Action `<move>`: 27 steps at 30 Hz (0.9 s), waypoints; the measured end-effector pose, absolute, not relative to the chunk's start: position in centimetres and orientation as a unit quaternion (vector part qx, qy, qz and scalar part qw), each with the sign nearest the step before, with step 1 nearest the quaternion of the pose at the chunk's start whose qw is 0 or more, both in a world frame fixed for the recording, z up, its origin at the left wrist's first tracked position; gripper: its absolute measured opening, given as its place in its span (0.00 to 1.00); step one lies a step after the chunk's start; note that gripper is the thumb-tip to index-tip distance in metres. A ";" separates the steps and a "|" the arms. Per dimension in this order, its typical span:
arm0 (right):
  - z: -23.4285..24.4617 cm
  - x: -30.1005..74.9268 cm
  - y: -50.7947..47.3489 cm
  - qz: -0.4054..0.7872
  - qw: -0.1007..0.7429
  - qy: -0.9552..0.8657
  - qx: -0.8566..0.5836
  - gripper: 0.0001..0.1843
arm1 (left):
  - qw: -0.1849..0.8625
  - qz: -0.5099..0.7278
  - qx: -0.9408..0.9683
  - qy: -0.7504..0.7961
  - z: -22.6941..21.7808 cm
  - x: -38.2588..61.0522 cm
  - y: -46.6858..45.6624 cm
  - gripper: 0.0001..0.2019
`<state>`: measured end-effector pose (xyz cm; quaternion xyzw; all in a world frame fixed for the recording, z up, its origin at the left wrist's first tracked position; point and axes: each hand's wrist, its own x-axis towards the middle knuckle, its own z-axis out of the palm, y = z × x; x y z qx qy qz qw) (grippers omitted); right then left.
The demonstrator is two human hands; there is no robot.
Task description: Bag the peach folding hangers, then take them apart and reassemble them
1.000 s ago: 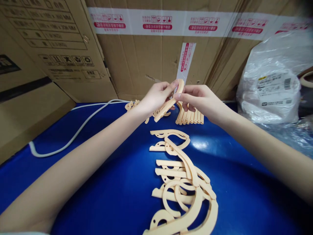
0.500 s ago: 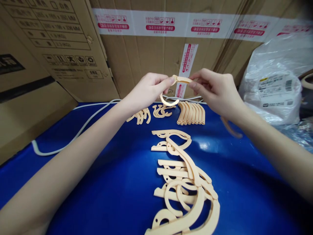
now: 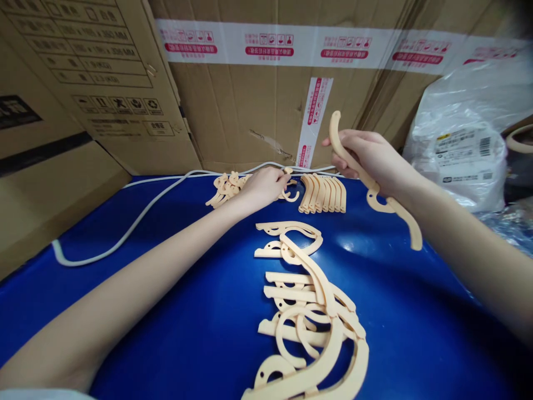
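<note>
1. Gripped in the right hand [image 3: 370, 158], at one o'clock from where I look in, is a jointed cream piece [image 3: 361, 172]; the fingers close around its upper arm, and its lower end reaches past the wrist.
2. Nearest me, at twelve o'clock, assembled frames [image 3: 330, 300] lie overlapping on the blue tabletop [image 3: 179, 328].
3. Farther out at twelve, the left hand [image 3: 264, 186] is at the hook parts [image 3: 290, 200], fingers bent; I cannot tell whether they pinch one. I judge the step in hand as picking up a hook part, and the next move calls for a clean pinch that leaves its neighbours undisturbed.
4. Beside that hand, small loose parts [image 3: 227, 189] lie towards eleven; curved arms [image 3: 320, 194] stand in a row towards one.
5. Farthest, at twelve, I see cardboard [image 3: 237, 111].
</note>
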<state>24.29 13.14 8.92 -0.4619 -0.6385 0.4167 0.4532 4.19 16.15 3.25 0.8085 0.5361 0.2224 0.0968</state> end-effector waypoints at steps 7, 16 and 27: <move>8.7 23.9 12.9 0.448 0.491 -0.612 -0.428 0.11 | 0.043 0.195 0.761 0.617 3.1 4.8 17.3 0.15; 9.5 24.0 12.8 0.446 0.527 -0.595 -0.411 0.12 | 0.054 0.250 0.659 0.707 4.0 -4.5 14.7 0.34; 9.6 23.6 11.9 0.439 0.519 -0.593 -0.431 0.11 | 0.114 0.181 0.693 0.689 -0.8 -2.8 13.0 0.48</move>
